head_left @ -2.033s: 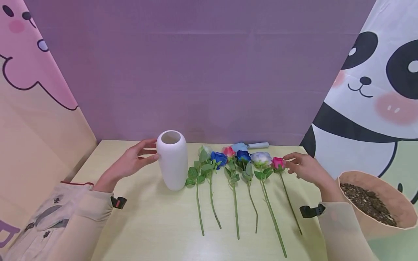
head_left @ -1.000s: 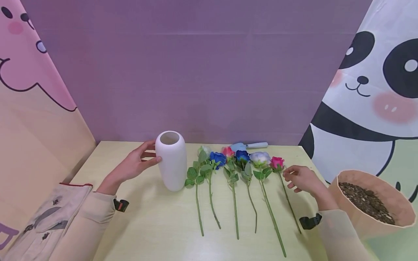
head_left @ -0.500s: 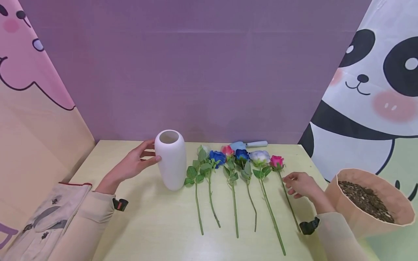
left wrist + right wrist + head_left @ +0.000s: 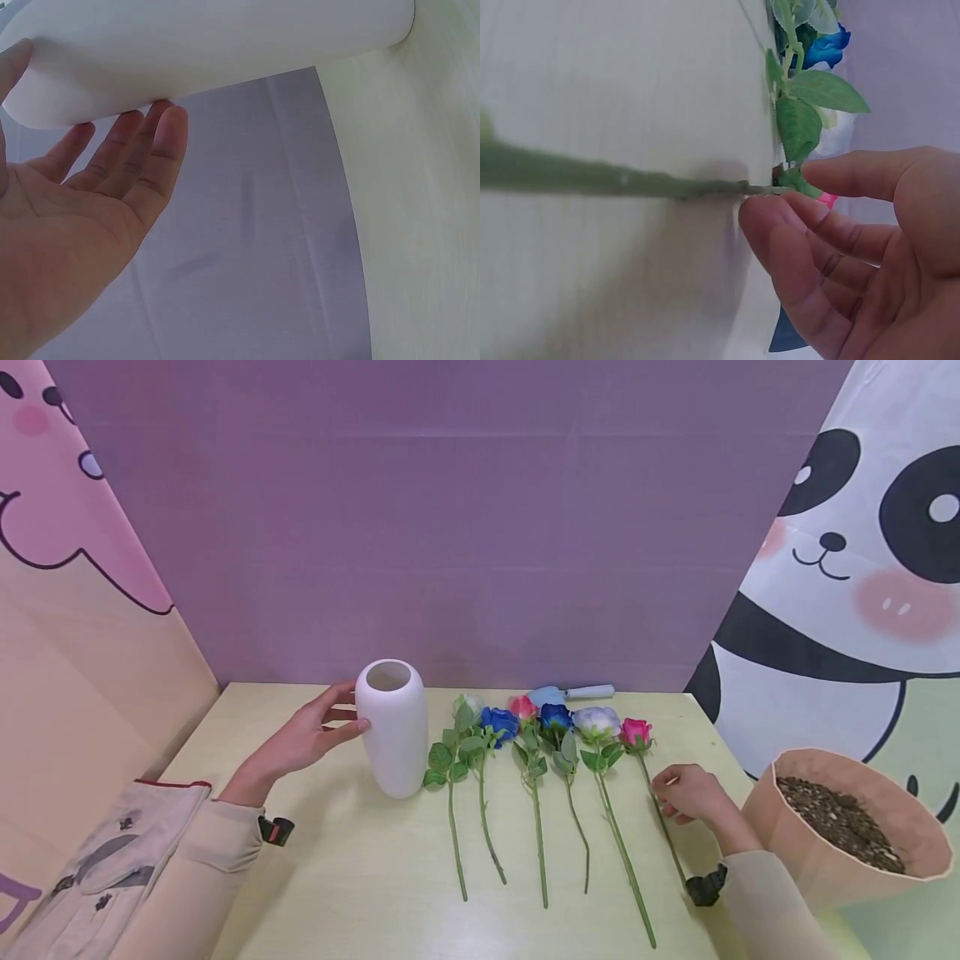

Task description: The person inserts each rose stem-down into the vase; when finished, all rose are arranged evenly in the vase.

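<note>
A white vase (image 4: 393, 735) stands upright on the table. My left hand (image 4: 307, 737) holds its left side, with the thumb in front; in the left wrist view the fingertips (image 4: 171, 127) meet the vase wall. To the right lies a pink rose (image 4: 636, 732), its thin stem running toward the table's front. Over that stem is my right hand (image 4: 693, 792). In the right wrist view, the stem (image 4: 705, 187) passes between the thumb and bent fingers, which stay apart; an index fingertip is close to it, though contact cannot be told.
Between vase and pink rose lie several flowers: white (image 4: 469, 703), blue (image 4: 500, 725), coral (image 4: 522, 707), dark blue (image 4: 557, 717) and pale lilac (image 4: 597, 723). Behind them is a blue trowel (image 4: 588, 692). A peach pot (image 4: 798, 835) of soil stands at right, cloth gloves (image 4: 112, 852) at left.
My right hand has moved down from beside the pink rose's bloom to its stem, the fingers drawing closer together. My left thumb has come against the vase, which stays in place.
</note>
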The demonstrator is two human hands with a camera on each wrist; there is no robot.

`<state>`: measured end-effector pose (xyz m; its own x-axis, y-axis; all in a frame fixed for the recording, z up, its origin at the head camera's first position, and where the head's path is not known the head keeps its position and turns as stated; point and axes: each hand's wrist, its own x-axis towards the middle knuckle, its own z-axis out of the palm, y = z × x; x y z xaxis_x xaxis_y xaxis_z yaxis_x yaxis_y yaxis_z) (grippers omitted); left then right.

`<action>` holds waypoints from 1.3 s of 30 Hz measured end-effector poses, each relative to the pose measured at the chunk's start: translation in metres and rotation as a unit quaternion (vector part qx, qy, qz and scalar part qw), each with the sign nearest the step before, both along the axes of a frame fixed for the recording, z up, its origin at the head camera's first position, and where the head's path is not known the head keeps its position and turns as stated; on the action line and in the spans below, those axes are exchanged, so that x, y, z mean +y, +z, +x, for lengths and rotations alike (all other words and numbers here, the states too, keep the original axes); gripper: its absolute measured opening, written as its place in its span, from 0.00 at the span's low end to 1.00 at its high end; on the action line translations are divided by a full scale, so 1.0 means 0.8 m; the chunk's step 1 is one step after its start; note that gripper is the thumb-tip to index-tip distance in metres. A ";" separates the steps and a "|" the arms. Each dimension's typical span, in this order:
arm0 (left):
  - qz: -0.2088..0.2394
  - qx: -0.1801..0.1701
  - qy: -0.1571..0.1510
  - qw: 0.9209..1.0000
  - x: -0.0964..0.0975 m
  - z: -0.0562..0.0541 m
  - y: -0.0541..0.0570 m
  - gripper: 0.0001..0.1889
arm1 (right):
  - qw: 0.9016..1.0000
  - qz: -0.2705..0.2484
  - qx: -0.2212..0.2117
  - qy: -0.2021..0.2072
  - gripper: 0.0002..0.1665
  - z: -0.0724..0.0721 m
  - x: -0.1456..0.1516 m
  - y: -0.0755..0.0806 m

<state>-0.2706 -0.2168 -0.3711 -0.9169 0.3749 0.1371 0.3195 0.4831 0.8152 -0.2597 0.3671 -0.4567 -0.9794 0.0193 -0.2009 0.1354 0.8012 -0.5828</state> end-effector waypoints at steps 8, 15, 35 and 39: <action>0.000 -0.007 -0.006 1.000 -0.001 -0.001 0.000 0.36 | 1.000 0.006 -0.013 -0.008 0.16 -0.005 0.003 -0.009; -0.005 -0.008 -0.004 1.000 -0.001 0.000 0.001 0.36 | 1.000 0.013 -0.013 -0.009 0.14 -0.006 0.000 -0.010; -0.004 -0.008 -0.009 1.000 -0.002 0.000 0.001 0.36 | 0.998 0.054 -0.006 -0.010 0.10 -0.007 -0.007 -0.003; -0.008 -0.008 -0.007 1.000 -0.002 0.000 0.000 0.36 | 0.999 0.046 -0.002 -0.010 0.11 -0.008 -0.008 -0.002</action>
<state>-0.2709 -0.2183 -0.3710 -0.9136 0.3895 0.1171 0.3138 0.4916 0.8123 -0.2659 0.3604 -0.4579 -0.9777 0.0574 -0.2020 0.1544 0.8484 -0.5063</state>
